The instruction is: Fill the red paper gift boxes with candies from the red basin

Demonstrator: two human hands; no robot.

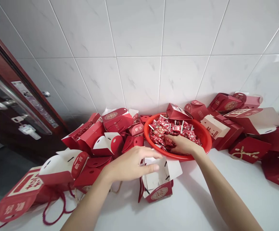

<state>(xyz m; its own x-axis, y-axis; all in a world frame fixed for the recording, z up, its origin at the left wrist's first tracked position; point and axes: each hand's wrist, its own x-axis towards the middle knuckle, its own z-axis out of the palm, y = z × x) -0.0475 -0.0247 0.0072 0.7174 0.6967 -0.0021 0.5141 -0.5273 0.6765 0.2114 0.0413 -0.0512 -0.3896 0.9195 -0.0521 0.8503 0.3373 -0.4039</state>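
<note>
1. There's my right hand (181,144) among red packets (160,128), most at its fingers' twelve o'clock; pinching, I can't tell.
2. Left hand (131,163): thumb and fingers apart, open box (160,192) at five o'clock.

Packets (160,130) in basin (207,140), boxes (118,120) both sides, one perhaps on its rim

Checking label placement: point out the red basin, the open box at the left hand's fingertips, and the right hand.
Red basin (178,157): head view, on its near rim.
Open box (159,193): head view, on its printed front panel.
Right hand (183,144): head view, on the back of the hand.
</note>
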